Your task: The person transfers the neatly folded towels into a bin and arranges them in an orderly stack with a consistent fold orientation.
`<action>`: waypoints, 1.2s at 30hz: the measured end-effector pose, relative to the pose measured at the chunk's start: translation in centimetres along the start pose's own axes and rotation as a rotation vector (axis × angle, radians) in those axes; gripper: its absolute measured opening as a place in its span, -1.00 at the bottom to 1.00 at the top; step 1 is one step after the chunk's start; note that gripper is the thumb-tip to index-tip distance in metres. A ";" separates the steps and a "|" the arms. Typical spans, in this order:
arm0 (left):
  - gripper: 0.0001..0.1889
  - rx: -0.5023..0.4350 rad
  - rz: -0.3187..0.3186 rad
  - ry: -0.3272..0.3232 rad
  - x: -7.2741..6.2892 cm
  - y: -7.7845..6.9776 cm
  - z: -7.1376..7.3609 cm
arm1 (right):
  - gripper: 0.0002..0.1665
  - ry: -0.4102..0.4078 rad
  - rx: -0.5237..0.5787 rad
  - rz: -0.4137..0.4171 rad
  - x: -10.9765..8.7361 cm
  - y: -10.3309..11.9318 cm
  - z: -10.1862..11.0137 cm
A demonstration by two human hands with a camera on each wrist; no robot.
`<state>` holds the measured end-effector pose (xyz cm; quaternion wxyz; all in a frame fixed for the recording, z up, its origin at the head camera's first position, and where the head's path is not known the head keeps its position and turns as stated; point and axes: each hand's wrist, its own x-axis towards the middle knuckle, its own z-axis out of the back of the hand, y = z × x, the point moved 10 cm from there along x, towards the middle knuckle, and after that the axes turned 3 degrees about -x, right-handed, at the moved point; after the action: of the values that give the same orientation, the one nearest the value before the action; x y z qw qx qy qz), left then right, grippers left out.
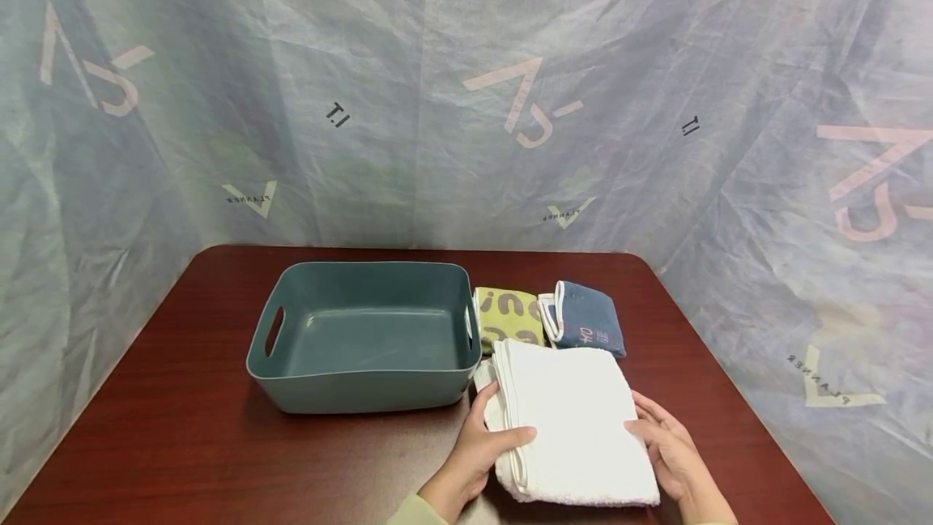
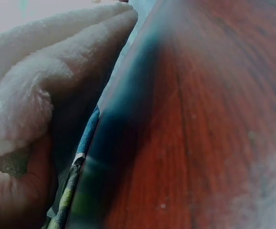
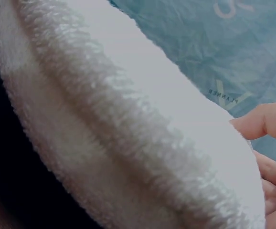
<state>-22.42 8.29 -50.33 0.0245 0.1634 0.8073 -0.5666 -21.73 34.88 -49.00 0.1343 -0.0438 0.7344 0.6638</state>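
A folded white towel (image 1: 576,424), thick and fluffy, is held between both hands near the table's front right. At its left folded edge my left hand (image 1: 474,456) grips it, thumb on top and the other fingers partly hidden. My right hand (image 1: 670,452) pinches the right edge with its thumb over the top. In the left wrist view, the towel (image 2: 37,90) is raised above the table, the left hand (image 2: 14,195) at its side. The right wrist view shows the towel's layered edge (image 3: 119,129) and the right hand's fingers (image 3: 267,121).
A blue-grey bin (image 1: 379,391) with handle holes stands left of the towel. Behind the towel lie a folded green-and-grey patterned cloth (image 1: 510,314) and a folded blue cloth (image 1: 590,318) with white trim. Printed grey sheeting (image 1: 423,104) hangs around the dark red table (image 1: 160,411).
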 end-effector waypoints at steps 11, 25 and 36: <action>-0.06 -0.051 -0.053 0.029 -0.5 -1.5 -0.3 | -0.57 0.015 0.045 0.041 -0.6 1.4 -0.5; -0.05 -0.111 -0.098 0.048 -0.6 -2.4 -0.8 | -0.56 0.043 0.059 0.069 -0.9 2.3 -0.8; -0.07 -0.137 -0.122 0.057 -0.7 -3.4 -1.1 | -0.53 0.109 0.097 0.125 -1.3 3.5 -1.2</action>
<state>-22.57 8.14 -46.70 -0.0219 0.1277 0.8531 -0.5055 -21.54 33.93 -45.17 0.0544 -0.0276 0.7731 0.6313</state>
